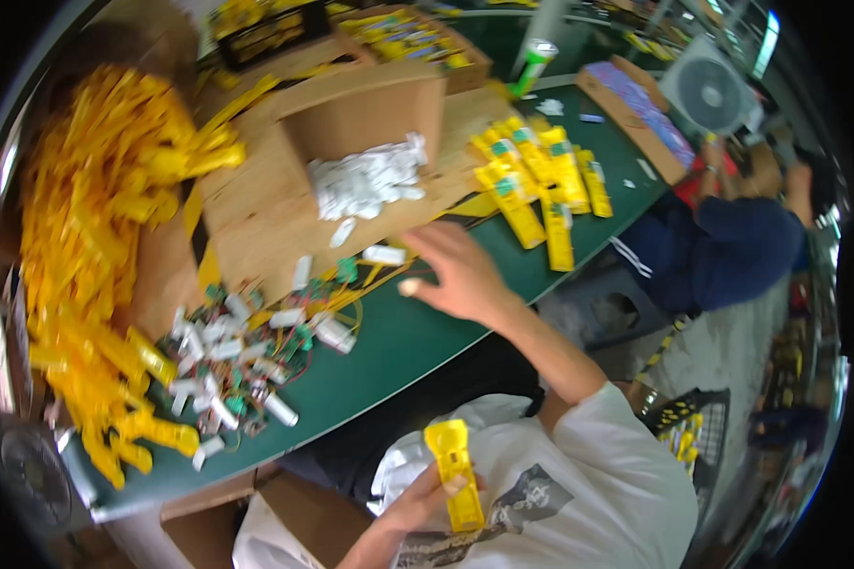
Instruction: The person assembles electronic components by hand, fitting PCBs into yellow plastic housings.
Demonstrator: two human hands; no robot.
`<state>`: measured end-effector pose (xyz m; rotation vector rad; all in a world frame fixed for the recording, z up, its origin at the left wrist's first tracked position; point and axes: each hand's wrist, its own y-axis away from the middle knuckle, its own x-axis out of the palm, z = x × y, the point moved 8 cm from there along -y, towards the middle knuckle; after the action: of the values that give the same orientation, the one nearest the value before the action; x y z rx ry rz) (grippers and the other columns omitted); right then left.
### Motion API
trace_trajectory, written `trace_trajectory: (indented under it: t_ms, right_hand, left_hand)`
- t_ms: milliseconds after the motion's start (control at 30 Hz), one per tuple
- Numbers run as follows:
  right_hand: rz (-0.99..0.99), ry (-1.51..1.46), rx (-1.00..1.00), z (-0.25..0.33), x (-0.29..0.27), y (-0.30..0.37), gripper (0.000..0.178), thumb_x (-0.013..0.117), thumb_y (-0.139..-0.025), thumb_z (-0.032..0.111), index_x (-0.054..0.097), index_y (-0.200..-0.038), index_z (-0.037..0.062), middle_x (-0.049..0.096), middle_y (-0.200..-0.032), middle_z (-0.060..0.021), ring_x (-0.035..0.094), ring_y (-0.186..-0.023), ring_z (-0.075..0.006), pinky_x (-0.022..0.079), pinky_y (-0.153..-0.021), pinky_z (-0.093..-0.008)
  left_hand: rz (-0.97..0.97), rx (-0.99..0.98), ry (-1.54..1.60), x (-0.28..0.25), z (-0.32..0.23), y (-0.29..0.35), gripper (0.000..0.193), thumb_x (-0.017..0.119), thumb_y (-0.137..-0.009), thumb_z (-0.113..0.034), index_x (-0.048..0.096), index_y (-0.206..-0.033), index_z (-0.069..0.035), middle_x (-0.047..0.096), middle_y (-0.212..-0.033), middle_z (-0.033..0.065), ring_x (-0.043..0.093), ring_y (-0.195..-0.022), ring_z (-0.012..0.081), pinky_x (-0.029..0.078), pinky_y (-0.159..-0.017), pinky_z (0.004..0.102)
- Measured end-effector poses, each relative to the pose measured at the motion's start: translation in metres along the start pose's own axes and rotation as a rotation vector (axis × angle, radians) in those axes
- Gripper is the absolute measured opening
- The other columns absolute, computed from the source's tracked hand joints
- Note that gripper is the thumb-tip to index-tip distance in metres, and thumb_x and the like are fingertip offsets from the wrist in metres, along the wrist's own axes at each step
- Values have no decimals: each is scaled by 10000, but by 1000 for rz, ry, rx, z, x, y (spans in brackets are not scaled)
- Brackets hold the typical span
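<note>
My left hand point(422, 501) is closed around a yellow plastic casing point(455, 474), held low in front of my white shirt with its hollow inner side showing. Over the edge of the green table, my right hand point(460, 275) stretches out with thumb and fingers apart and nothing visible between them. Close to its fingertips lies a white block-shaped part point(384, 254). A tangle of white parts, green circuit boards and thin wires point(228, 351) covers the table to the left of that hand.
Yellow casings point(95, 218) form a tall heap at the left. An open cardboard box point(361, 114) with small white pieces point(370, 177) lies on a wooden board. Yellow units point(541, 175) lie right of it. A seated person point(740, 237) works at the right.
</note>
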<state>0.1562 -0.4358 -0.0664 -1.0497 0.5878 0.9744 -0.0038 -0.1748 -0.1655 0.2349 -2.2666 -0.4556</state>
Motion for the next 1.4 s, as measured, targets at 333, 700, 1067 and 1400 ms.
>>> trace_trajectory:
  t_ms: [333, 700, 1067, 1400]
  right_hand:
    - [9, 55, -137, 9, 60, 23, 287, 660, -818, 127, 624, -1083, 25, 605, -975, -108, 612, -934, -268, 529, -764, -393]
    - [123, -790, 105, 68, 42, 52, 209, 667, -911, 142, 700, -1074, 16, 687, -849, -112, 667, -707, -243, 512, -614, -334]
    - [102, -811, 371, 73, 34, 44, 340, 689, -868, 124, 671, -1193, 28, 722, -976, -145, 716, -815, -223, 551, -691, -329]
    - [290, -1170, 327, 67, 50, 46, 324, 673, -913, 130, 648, -1167, -69, 736, -950, -107, 687, -828, -114, 560, -745, -258]
  left_hand:
    - [-1173, 962, -45, -105, -64, 72, 306, 653, -894, -161, 633, -1131, 33, 676, -1025, 195, 622, -993, 355, 460, -938, 494]
    - [-986, 1185, -878, -62, -190, 29, 331, 556, -1025, -280, 517, -1161, 19, 594, -1063, 136, 603, -931, 221, 487, -809, 358]
    - [-1133, 1160, -969, -76, -170, 27, 310, 597, -1000, -215, 522, -1160, 40, 607, -1058, 153, 649, -881, 222, 536, -748, 326]
    - [-966, 1215, -367, -75, -167, 21, 526, 611, -985, -268, 418, -1376, 26, 573, -1262, 182, 630, -1087, 270, 525, -932, 376]
